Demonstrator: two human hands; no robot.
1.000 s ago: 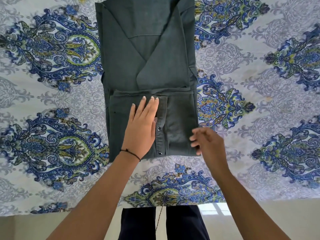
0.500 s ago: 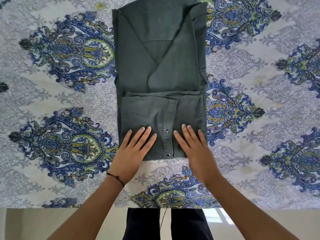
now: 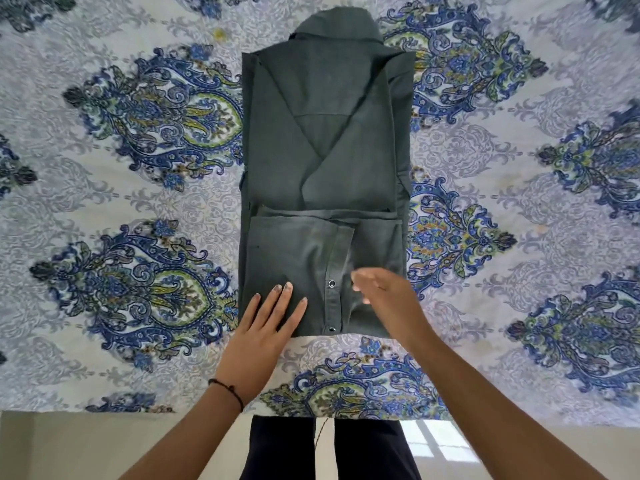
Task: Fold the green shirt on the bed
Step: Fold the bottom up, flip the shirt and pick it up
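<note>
While the left hand (image 3: 263,327) lies flat on the near left part of the shirt (image 3: 325,140), fingers straight and a little spread, the right hand (image 3: 391,303) is over the near right part, blurred. Its fingers look stretched out with no cloth in them; whether it touches the fabric cannot be told.

The shirt lies in the middle of the bed (image 3: 138,202), on a sheet with a blue and green print. It is folded into a long, narrow rectangle, its sides turned in and crossing in a V, with the collar (image 3: 337,26) at the far end. Its lower part is folded up over the near half. A placket (image 3: 341,258) runs down that part between the two hands, and two snaps (image 3: 331,283) show on it.

A thin dark band (image 3: 227,388) circles the left wrist. Below the bed's near edge are dark trousers (image 3: 284,448) and a pale floor (image 3: 69,445).
</note>
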